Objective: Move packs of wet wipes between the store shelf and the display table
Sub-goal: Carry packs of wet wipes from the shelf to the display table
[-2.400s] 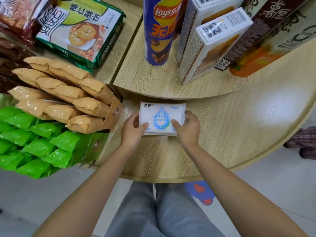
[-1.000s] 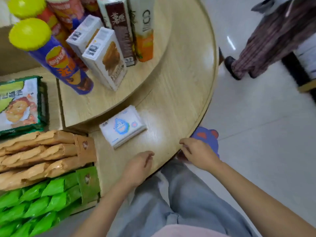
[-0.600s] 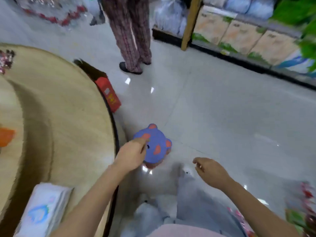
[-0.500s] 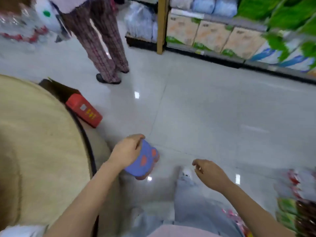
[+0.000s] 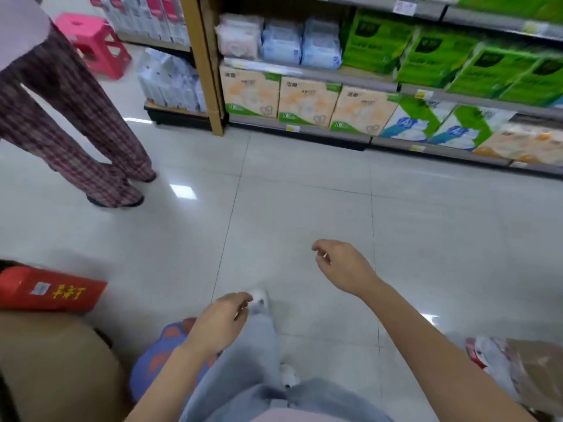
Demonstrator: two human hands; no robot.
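I face a store shelf (image 5: 307, 75) across a tiled aisle. Pale blue and pink packs of wet wipes (image 5: 300, 44) stand on its upper board, left of green tissue packs (image 5: 438, 56). My left hand (image 5: 221, 322) hangs low over my grey trouser leg, fingers loosely curled, holding nothing. My right hand (image 5: 342, 268) is stretched forward over the floor, fingers loosely curled and empty. The display table and the wipes pack left on it are out of view.
A person in plaid trousers (image 5: 76, 123) stands at the left. A red box (image 5: 48, 292) and a blue bear-shaped stool (image 5: 152, 357) lie at lower left. A pink stool (image 5: 94, 41) stands far left. Boxed tissues (image 5: 307, 100) fill the lower shelf. Bagged goods (image 5: 518, 370) sit at lower right.
Both hands let go of the wipes pack on the table. My view swung right, away from the table toward the shelf. My left hand came off the blue stool.
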